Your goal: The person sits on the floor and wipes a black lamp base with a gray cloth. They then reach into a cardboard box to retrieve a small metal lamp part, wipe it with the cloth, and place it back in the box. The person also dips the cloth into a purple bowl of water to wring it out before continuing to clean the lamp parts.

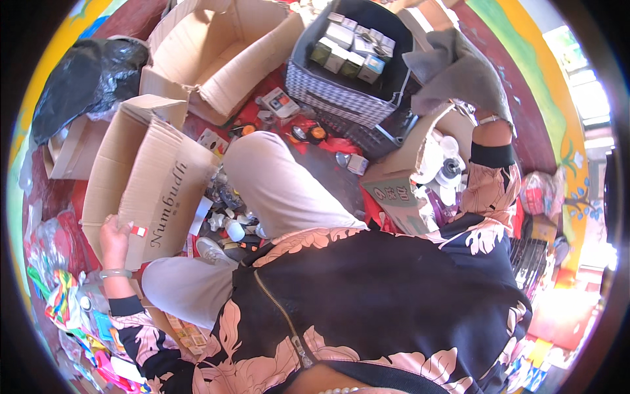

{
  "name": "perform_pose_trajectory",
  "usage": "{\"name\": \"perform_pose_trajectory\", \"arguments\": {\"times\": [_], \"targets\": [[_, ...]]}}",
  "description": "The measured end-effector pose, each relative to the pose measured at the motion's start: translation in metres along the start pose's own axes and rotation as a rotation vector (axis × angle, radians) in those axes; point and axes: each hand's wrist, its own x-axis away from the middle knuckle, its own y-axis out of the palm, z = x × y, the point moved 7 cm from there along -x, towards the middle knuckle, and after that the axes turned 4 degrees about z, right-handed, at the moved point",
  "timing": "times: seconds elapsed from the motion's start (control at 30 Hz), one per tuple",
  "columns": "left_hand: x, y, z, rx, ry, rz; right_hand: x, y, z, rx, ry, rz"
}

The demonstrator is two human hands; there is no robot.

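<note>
My left hand (116,238) is closed on the lower left edge of an open cardboard box (167,190), which stands tilted beside my left knee. A bangle is on that wrist. My right arm reaches out to the right, and its bare wrist (491,134) shows below a grey cloth (459,75). This cloth hides the right hand and its fingers. Next to that arm stands an open carton (397,197) filled with white items, one with a dark round part. A checked fabric basket (348,98) near the cloth holds several small boxes (341,49).
A large open cardboard box (216,59) stands at the far left, near a black plastic bag (92,79). Small bottles, packets and round orange-and-black items (308,134) lie between the boxes and my legs. Colourful plastic packaging (65,302) is heaped at the lower left.
</note>
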Motion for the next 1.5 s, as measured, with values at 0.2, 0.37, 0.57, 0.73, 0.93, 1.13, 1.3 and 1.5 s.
{"name": "perform_pose_trajectory", "arguments": {"times": [0.2,0.37,0.57,0.73,0.93,1.13,1.3,1.5], "targets": [[0.010,0.055,0.066,0.087,0.297,-0.037,0.026,-0.021,0.159,0.428,0.307,0.081],[0.030,0.108,0.063,-0.066,0.213,0.110,0.015,0.045,0.214,0.702,0.434,-0.022],[0.062,0.128,0.090,-0.110,0.099,0.016,0.028,0.154,0.181,0.957,0.380,-0.561],[0.076,0.139,0.122,-0.076,0.120,-0.017,0.035,0.174,0.236,1.202,-0.100,-0.901],[0.094,0.160,0.138,0.025,0.216,0.055,0.034,0.168,-0.066,0.578,-0.792,-0.663],[0.121,0.195,0.158,0.104,0.218,-0.170,0.168,0.273,-0.255,0.003,-1.053,-0.892],[0.137,0.223,0.169,0.115,0.441,-0.445,0.243,0.380,-0.264,0.347,-1.057,-1.300],[0.134,0.228,0.165,0.182,0.530,-0.476,0.278,0.480,-0.270,0.072,-0.846,-0.982]]}}
